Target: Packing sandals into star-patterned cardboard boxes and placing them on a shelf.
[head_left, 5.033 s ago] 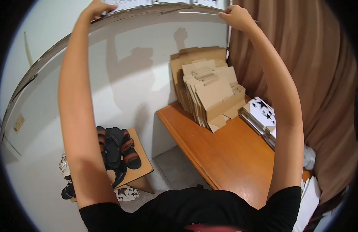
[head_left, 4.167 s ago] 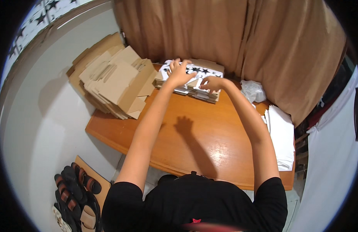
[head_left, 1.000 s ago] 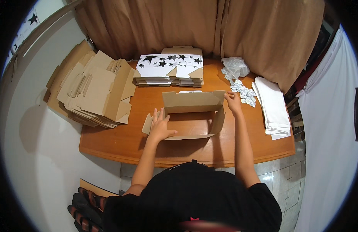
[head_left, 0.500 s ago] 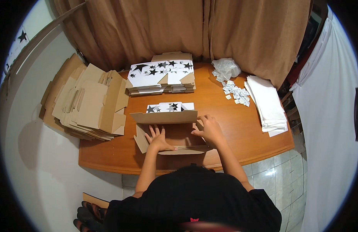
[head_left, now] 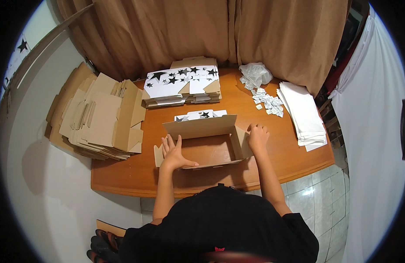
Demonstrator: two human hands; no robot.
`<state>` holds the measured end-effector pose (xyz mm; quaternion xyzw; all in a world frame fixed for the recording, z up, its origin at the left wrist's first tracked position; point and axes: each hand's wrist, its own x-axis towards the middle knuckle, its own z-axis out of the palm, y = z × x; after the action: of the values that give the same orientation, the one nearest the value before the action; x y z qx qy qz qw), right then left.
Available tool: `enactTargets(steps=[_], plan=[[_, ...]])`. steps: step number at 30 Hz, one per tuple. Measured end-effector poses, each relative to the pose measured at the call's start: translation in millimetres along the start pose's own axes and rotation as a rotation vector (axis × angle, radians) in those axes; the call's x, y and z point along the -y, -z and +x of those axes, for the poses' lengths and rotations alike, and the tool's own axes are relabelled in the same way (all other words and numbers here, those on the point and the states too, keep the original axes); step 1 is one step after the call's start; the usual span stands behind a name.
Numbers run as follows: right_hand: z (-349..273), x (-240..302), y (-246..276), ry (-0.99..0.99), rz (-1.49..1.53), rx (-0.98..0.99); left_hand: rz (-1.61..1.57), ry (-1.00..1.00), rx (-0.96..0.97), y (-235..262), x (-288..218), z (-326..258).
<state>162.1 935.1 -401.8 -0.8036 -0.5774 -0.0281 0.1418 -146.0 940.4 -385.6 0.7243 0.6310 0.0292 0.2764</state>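
Observation:
A brown cardboard box [head_left: 198,128] stands partly folded at the middle of the wooden table, its walls up and end flaps sticking out. Wood shows through between the walls, so the bottom looks unclosed. Inside its left end my left hand [head_left: 173,157] is spread, fingers toward the left flap and thumb along the near wall. Curled fingers of my right hand [head_left: 258,138] meet the edge of the right end flap [head_left: 243,142]; the thumb is hidden. Behind the tall far wall, a white panel with black and grey stars [head_left: 200,115] shows.
Flat brown cardboard boxes [head_left: 102,116] are piled at the left. Star-printed flat boxes [head_left: 180,83] lie stacked at the back. To the right are small white packets [head_left: 268,103], a clear plastic bag [head_left: 256,75] and a pile of white sheets [head_left: 301,114]. Brown curtains [head_left: 167,30] hang behind the table.
The box has shifted slightly right and its right end has opened outward. My right hand has moved from inside the right end out to the right; my left hand remains spread at the left.

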Motion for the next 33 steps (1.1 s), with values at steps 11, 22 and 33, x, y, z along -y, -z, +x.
enactTargets(steps=[11, 22, 33], plan=[[-30, 26, -28, 0.215, 0.285, -0.087, 0.032, 0.099, 0.081, -19, 21, -5], [-14, 31, -29, 0.081, 0.296, 0.126, -0.106, -0.064, -0.288, -63, 60, -1], [-7, -11, -55, 0.164, 0.539, 0.096, -0.145, 0.084, -0.078, -53, 56, -7]])
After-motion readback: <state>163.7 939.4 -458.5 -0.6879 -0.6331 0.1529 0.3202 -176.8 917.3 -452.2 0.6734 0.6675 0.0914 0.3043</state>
